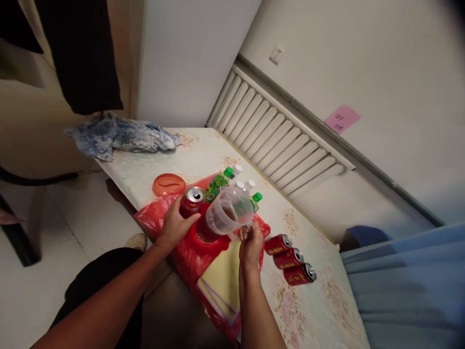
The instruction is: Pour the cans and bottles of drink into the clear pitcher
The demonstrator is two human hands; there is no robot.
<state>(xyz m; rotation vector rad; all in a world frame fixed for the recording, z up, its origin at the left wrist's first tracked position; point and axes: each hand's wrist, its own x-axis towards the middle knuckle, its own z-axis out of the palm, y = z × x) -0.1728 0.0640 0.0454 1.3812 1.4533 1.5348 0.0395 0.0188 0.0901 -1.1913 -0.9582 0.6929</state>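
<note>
My left hand point(177, 224) is wrapped round a red drink can point(189, 206) whose top is opened. Beside it, my right hand point(251, 242) grips the handle of a clear plastic measuring jug point(221, 215), which has brown liquid in it. Both are over a red plastic bag point(156, 213) spread on the table. Near my right forearm lies a folded yellow cloth point(221, 281). To the right stand three red cans point(288, 259) in a row. Behind the jug are several bottles, among them a green-capped bottle point(218, 184).
An orange-red lid point(169, 184) lies on the flower-patterned table point(286, 310), left of the bottles. Blue-and-white cloth point(127, 135) lies at the far left corner. A radiator point(276, 131) runs along the wall behind, and a blue curtain point(403, 276) hangs at the right.
</note>
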